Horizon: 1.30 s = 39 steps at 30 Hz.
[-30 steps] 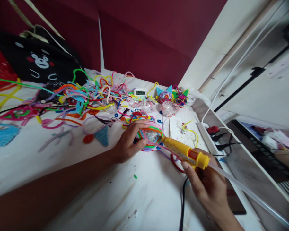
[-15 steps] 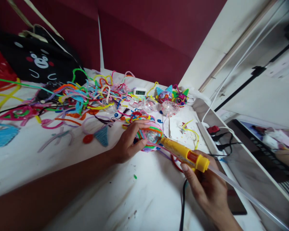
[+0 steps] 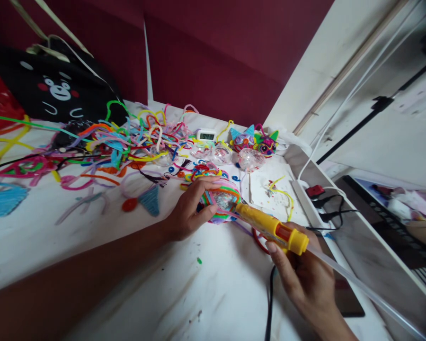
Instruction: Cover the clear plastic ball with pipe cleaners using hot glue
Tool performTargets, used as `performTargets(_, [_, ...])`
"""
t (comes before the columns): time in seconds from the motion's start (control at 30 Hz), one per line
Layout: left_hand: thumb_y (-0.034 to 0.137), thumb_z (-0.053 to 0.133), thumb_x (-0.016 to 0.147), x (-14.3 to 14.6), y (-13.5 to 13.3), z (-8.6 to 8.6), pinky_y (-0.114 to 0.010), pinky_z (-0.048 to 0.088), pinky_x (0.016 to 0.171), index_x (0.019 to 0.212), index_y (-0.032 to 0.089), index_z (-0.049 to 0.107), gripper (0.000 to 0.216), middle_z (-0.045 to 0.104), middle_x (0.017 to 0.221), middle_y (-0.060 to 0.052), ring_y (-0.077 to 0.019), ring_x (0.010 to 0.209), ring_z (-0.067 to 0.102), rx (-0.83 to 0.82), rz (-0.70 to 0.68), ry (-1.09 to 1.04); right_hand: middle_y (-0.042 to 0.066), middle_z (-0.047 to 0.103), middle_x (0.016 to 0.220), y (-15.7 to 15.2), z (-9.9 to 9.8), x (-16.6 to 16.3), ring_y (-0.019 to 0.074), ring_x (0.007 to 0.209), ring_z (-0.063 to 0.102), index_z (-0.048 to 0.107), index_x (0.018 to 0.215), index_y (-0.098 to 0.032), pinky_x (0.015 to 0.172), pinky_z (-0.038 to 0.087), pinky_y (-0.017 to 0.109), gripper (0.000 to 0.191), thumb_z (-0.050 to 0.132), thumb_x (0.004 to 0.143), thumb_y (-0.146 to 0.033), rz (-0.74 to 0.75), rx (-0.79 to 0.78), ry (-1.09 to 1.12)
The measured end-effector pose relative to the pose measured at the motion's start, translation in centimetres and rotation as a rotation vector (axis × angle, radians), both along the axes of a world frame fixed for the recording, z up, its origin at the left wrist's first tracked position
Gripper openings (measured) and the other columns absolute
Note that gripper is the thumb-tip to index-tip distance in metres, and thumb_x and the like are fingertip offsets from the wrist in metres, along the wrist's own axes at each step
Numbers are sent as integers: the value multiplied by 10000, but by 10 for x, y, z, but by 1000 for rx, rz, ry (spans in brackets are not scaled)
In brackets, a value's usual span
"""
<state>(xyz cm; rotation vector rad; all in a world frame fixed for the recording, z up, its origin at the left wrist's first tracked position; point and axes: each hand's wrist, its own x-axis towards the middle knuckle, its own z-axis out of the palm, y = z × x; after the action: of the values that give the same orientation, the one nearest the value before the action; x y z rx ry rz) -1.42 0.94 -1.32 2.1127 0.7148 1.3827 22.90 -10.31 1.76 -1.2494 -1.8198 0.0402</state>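
Observation:
My left hand is closed around a clear ball wrapped in coloured pipe cleaners, holding it on the white table. My right hand grips a yellow glue gun whose tip touches the ball's right side. A clear glue stick juts from the gun's back toward the lower right. The gun's black cord runs down the table.
A heap of loose pipe cleaners covers the table's left and back. Clear balls, two finished colourful figures and a small clock lie behind. A black bag sits far left, a power strip at right.
The glue gun has shifted slightly left and down against the ball. The left hand has stayed where it was.

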Motion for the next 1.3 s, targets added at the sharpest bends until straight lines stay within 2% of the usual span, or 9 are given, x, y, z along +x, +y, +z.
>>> performTargets(0.2, [278, 520, 907, 0, -1, 1, -477, 340, 1124, 1255, 203, 507, 356, 503, 1378, -119, -284, 1330, 449, 11, 12, 16, 98, 631, 1086, 4, 3, -4, 183, 846, 639, 614, 1124, -212, 660, 586, 265, 231, 600, 894, -226, -59, 22, 28])
performTargets(0.37, [283, 518, 910, 0, 0, 1, -478, 334, 1126, 1259, 198, 501, 360, 492, 1395, -125, -283, 1337, 441, 16, 8, 20, 98, 635, 1101, 7, 2, -3, 185, 870, 660, 608, 1116, -208, 658, 580, 250, 224, 611, 894, -236, -55, 32, 15])
performTargets(0.6, [286, 519, 913, 0, 0, 1, -469, 335, 1130, 1271, 197, 498, 369, 495, 1387, -123, -285, 1339, 441, 28, 3, 26, 71, 673, 938, 2, -3, 2, 196, 844, 679, 607, 1136, -209, 625, 576, 247, 251, 634, 889, -236, -55, -15, 16])
performTargets(0.77, [281, 522, 906, 0, 0, 0, -479, 350, 1120, 1267, 202, 509, 370, 503, 1388, -122, -297, 1327, 457, 26, 5, 9, 107, 643, 1120, 0, -4, 3, 187, 848, 680, 611, 1129, -218, 592, 572, 236, 248, 643, 884, -232, -38, 2, 1])
performTargets(0.97, [296, 523, 905, 0, 1, 0, -494, 346, 1122, 1277, 200, 513, 384, 494, 1404, -134, -309, 1327, 458, -1, 1, 4, 79, 676, 992, -2, -2, 0, 194, 805, 684, 586, 1165, -216, 566, 564, 235, 282, 634, 888, -232, -1, -25, 6])
performTargets(1.1, [305, 532, 903, 0, 1, -2, -486, 351, 1118, 1262, 202, 515, 374, 493, 1404, -130, -304, 1323, 463, -8, -3, -6, 88, 648, 1070, -2, -1, 0, 167, 769, 674, 595, 1146, -221, 538, 547, 213, 255, 625, 893, -223, 7, -14, -21])
performTargets(1.3, [286, 525, 902, -1, 1, -1, -488, 346, 1121, 1254, 199, 512, 363, 495, 1400, -132, -300, 1341, 444, -10, 6, 15, 112, 595, 1192, -5, -9, 4, 194, 855, 676, 601, 1174, -224, 598, 571, 236, 296, 640, 881, -247, -15, -37, -5])
